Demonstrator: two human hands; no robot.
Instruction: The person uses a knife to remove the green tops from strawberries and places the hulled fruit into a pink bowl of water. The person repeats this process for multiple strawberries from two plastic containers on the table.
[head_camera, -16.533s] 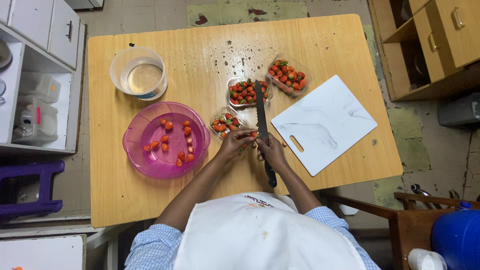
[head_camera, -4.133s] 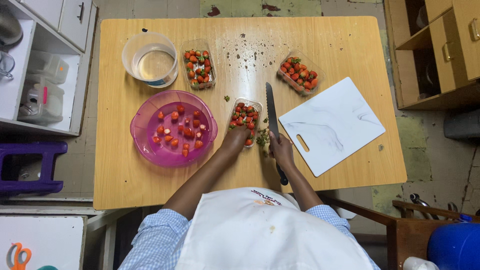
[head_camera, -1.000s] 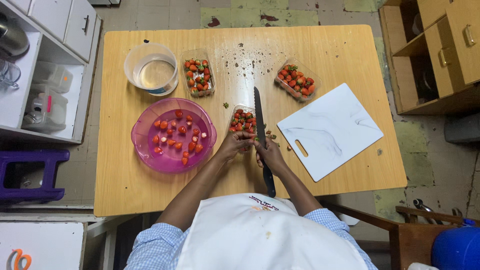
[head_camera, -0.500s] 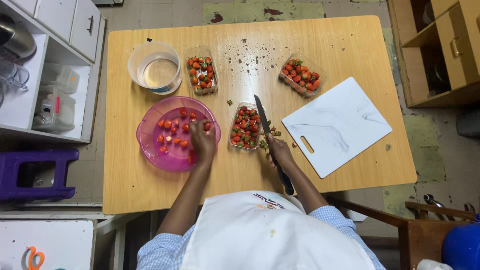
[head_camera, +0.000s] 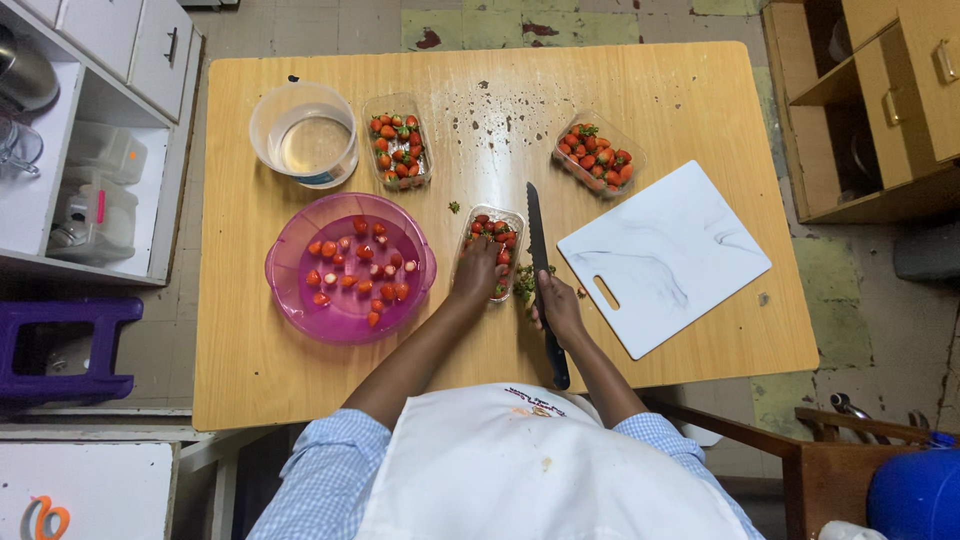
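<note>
Left hand (head_camera: 478, 272) in the near strawberry tray (head_camera: 490, 250), fingers curled on a berry. Right hand (head_camera: 558, 310) closed round the knife (head_camera: 541, 275), just right of the tray. Pink bowl (head_camera: 350, 268) left on the table (head_camera: 250, 370).

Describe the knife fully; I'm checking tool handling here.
The long kitchen knife with dark blade and black handle lies nearly lengthwise on the wooden table, tip pointing away from the person, handle end near the white apron. The right hand rests on its middle. The blade runs beside the clear plastic strawberry punnet, with green trimmings close by.
</note>
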